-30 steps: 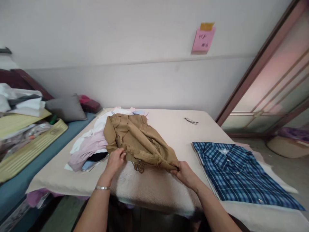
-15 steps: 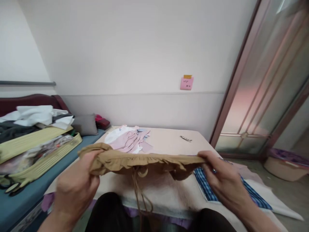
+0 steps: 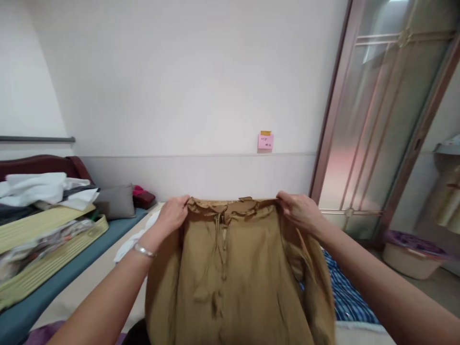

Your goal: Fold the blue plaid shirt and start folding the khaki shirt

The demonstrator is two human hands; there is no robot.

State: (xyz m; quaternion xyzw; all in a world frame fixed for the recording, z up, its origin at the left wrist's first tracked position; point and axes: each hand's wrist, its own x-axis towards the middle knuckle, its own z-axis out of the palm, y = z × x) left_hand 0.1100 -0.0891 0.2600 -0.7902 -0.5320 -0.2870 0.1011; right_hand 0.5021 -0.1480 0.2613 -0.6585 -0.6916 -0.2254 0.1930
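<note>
I hold a tan-brown garment with a drawstring up in front of me, hanging down from its gathered top edge. My left hand grips the top left corner, a bracelet on that wrist. My right hand grips the top right corner. The garment hides most of the table behind it. A blue checked shirt shows on the table to the right, under my right arm. A bit of the white and pink clothes pile peeks out on the left.
A beige-covered table stands below the garment. To the left, a blue bed holds stacked mats, folded laundry and a grey pillow. A pink note hangs on the wall. A sliding door and a basin are at right.
Both hands took the brown garment off the pile, pulled it toward me, then raised it, so it now hangs spread out in front of me. My view tilted upward.
</note>
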